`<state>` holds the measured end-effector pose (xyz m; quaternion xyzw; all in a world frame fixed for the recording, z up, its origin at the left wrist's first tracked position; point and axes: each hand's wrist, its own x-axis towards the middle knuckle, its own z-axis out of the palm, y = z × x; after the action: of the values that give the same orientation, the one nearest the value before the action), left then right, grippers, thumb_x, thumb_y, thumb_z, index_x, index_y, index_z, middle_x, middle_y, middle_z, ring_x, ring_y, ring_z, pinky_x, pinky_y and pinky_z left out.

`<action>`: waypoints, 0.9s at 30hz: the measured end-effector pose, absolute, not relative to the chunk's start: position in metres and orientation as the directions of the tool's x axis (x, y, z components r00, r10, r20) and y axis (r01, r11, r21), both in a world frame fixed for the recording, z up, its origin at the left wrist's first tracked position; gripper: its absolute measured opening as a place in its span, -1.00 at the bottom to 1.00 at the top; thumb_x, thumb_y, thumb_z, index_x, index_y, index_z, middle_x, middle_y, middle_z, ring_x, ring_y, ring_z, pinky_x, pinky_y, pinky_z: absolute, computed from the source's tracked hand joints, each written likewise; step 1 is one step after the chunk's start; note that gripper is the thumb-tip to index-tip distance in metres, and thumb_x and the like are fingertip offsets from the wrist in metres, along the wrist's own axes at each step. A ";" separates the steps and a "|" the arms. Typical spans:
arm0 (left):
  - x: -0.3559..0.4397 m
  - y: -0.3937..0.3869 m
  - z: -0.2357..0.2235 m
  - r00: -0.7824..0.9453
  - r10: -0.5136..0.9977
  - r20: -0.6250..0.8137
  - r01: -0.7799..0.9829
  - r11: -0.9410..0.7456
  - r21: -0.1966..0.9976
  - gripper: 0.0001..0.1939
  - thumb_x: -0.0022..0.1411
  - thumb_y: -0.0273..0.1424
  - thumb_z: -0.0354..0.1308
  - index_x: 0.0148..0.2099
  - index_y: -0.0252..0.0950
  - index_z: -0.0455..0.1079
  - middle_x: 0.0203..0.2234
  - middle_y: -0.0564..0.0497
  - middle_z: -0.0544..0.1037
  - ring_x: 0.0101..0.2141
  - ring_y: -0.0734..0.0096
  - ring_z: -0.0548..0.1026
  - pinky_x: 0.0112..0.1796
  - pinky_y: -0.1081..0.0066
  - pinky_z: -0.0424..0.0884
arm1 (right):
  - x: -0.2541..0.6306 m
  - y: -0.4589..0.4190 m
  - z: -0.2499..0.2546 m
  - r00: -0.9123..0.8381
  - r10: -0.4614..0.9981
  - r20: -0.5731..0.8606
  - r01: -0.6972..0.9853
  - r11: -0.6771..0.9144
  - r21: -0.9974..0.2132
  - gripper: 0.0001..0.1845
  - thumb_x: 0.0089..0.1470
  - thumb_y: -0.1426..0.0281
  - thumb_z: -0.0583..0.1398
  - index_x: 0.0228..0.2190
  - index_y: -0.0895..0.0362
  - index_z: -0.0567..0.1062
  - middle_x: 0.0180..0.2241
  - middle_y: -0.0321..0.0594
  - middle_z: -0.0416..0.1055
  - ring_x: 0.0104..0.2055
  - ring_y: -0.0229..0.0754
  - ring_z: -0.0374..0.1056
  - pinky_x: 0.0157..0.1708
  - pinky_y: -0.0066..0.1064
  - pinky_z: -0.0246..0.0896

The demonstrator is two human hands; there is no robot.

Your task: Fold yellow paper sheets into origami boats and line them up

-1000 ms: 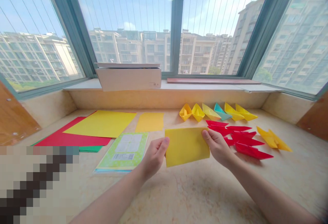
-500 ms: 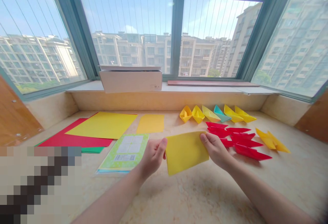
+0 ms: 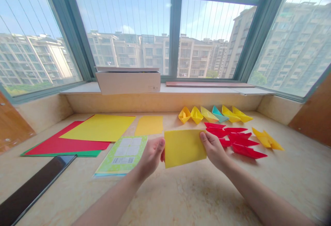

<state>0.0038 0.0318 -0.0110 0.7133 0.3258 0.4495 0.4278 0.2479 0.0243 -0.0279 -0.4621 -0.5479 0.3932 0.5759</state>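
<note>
A yellow sheet of paper is held up above the counter between my two hands. My left hand is closed at the sheet's left edge, thumb uppermost. At the upper right corner, my right hand pinches the paper with the thumb in front and the fingers behind. Several red folded paper boats lie just beyond my right hand. Close to my left hand is a green-patterned paper packet in a clear sleeve.
Left are large yellow, red and green sheets, with a black phone nearer. A smaller orange-yellow sheet lies behind. Paper boats line the back right; a yellow folded piece is farther right. A white box stands on the sill.
The yellow sheet has become more level, its lower edge slightly higher. Both hands still grip it. The whole view has shifted a little, and the phone now shows plainly.
</note>
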 end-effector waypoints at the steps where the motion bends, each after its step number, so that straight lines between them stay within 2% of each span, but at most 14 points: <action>1: 0.004 0.031 -0.012 0.447 0.834 0.324 0.089 -0.402 0.911 -0.32 0.27 0.19 -0.19 -0.54 -0.29 0.25 -0.70 0.04 0.33 -0.67 0.49 0.30 -0.62 0.49 0.13 | 0.248 0.025 -0.027 0.119 0.958 0.261 0.017 0.261 -0.965 -0.49 0.07 -0.10 0.18 -0.49 0.10 0.38 -0.55 -0.26 0.37 -0.52 -0.19 0.27 -0.58 -0.42 0.14; 4: 0.006 0.029 -0.017 0.549 0.806 0.223 0.185 -0.377 0.908 -0.31 0.31 0.15 -0.20 -0.57 -0.31 0.27 -0.77 0.04 0.34 -0.73 0.53 0.28 -0.64 0.52 0.12 | 0.249 0.026 -0.024 0.166 0.955 0.245 -0.050 0.256 -0.965 -0.51 0.04 -0.09 0.22 -0.43 0.10 0.42 -0.49 -0.22 0.46 -0.47 -0.11 0.37 -0.58 -0.40 0.20; 9: 0.009 0.030 -0.018 0.452 0.860 0.236 0.270 -0.384 0.883 -0.31 0.32 0.13 -0.17 -0.60 -0.31 0.28 -0.83 0.06 0.28 -0.75 0.53 0.29 -0.62 0.53 0.16 | 0.248 0.026 -0.023 0.149 0.961 0.232 -0.107 0.249 -0.963 -0.51 0.04 -0.09 0.23 -0.35 0.10 0.49 -0.41 -0.16 0.54 -0.37 -0.01 0.47 -0.54 -0.33 0.33; 12: 0.008 0.030 -0.017 0.449 0.867 0.214 0.229 -0.343 0.911 -0.27 0.29 0.17 -0.19 -0.61 -0.31 0.30 -0.83 0.04 0.29 -0.76 0.51 0.29 -0.65 0.52 0.14 | 0.246 0.026 -0.025 0.145 0.963 0.226 -0.138 0.246 -0.960 -0.52 0.03 -0.08 0.24 -0.32 0.10 0.51 -0.39 -0.14 0.56 -0.32 0.03 0.50 -0.51 -0.31 0.38; 18: 0.009 0.024 -0.018 0.584 0.777 0.236 0.144 -0.385 0.911 -0.31 0.29 0.14 -0.12 -0.45 -0.38 0.44 -0.77 0.03 0.37 -0.73 0.53 0.31 -0.63 0.53 0.17 | 0.248 0.030 -0.026 0.178 0.956 0.232 -0.252 0.272 -0.929 -0.56 0.06 -0.04 0.25 -0.24 0.07 0.53 -0.30 -0.15 0.59 -0.21 0.07 0.51 -0.39 -0.24 0.45; 24: 0.010 0.027 -0.017 0.416 0.862 0.291 0.047 -0.340 0.939 -0.50 0.32 0.06 -0.05 -0.34 -0.31 0.30 -0.71 0.15 0.32 -0.71 0.52 0.33 -0.65 0.55 0.19 | 0.245 0.028 -0.029 0.107 0.971 0.212 -0.285 0.235 -0.929 -0.57 0.08 -0.01 0.25 -0.22 0.06 0.54 -0.26 -0.13 0.60 -0.17 0.08 0.52 -0.34 -0.22 0.46; 27: 0.008 0.032 -0.018 0.398 0.873 0.281 0.106 -0.349 0.931 -0.45 0.33 0.07 -0.08 -0.39 -0.31 0.32 -0.73 0.12 0.33 -0.71 0.52 0.33 -0.64 0.54 0.17 | 0.245 0.028 -0.029 0.115 0.970 0.213 -0.286 0.238 -0.928 -0.56 0.09 -0.02 0.24 -0.20 0.06 0.54 -0.26 -0.14 0.60 -0.16 0.07 0.52 -0.32 -0.22 0.46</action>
<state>0.0085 0.0317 -0.0182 0.7032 0.3480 0.4239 0.4523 0.2446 0.0278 -0.0291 -0.3783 -0.4520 0.4878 0.6439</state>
